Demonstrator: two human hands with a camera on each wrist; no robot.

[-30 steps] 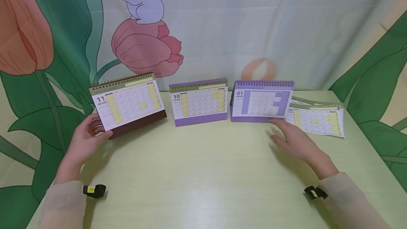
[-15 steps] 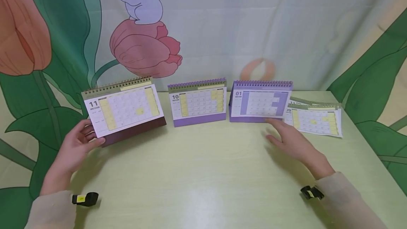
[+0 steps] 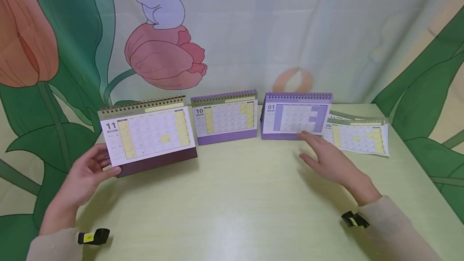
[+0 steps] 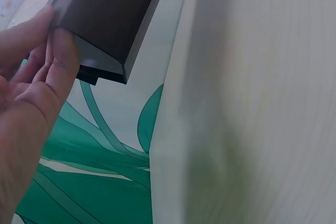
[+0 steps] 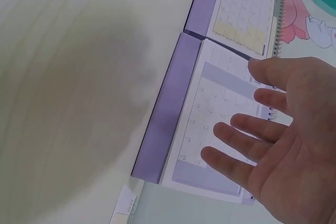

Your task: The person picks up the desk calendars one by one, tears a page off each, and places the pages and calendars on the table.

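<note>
My left hand (image 3: 85,174) pinches the left end of a desk calendar (image 3: 152,138) with a dark brown stand, showing page 11. In the left wrist view, the brown stand (image 4: 110,14) is held tilted above the table, thumb on one face. My right hand (image 3: 331,158) hovers with loosely extended fingers in front of a purple desk calendar (image 3: 293,118) on page 01. In the right wrist view, the spread right hand (image 5: 283,150) overlaps that calendar and holds nothing. Between them a second purple-based calendar (image 3: 226,118) stands on page 10.
Loose calendar sheets (image 3: 357,138) lie at the right, partly behind the purple calendar; the top one reads 09. A pale table (image 3: 235,196) extends in front, backed by a curtain (image 3: 232,31) printed with flowers and a rabbit. Each sleeve carries a black strap (image 3: 94,237).
My left hand has brought the brown calendar nearer to me, first leftward, then slightly right. The right hand has drifted a little left. The two purple calendars stay standing.
</note>
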